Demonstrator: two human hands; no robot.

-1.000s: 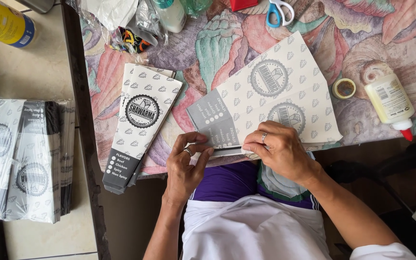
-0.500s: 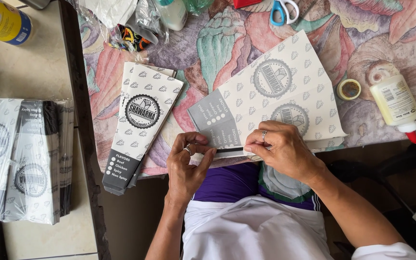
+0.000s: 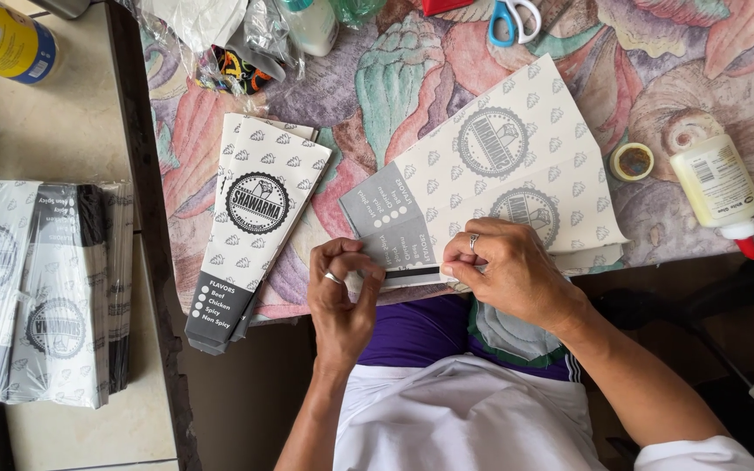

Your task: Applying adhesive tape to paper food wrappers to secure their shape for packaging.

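A flat printed paper sleeve (image 3: 517, 157), cream with grey round emblems and a grey end panel, lies on the table's near edge. My left hand (image 3: 342, 292) pinches its near left edge, fingers curled on the paper. My right hand (image 3: 508, 266) presses down on the sleeve's near edge, beside a dark strip along the fold. Both hands wear a ring. A small pile of finished folded sleeves (image 3: 255, 218) lies to the left of my left hand.
A glue bottle with a red tip (image 3: 717, 187) and a small tape roll (image 3: 632, 161) lie at the right. Blue-handled scissors (image 3: 512, 17) and plastic bags (image 3: 220, 44) sit at the far edge. Wrapped bundles of sleeves (image 3: 37, 288) and a yellow can (image 3: 2, 39) rest on the side counter.
My left hand has shifted slightly right and curled tighter on the sleeve's near edge. The right hand stays pressed on the fold.
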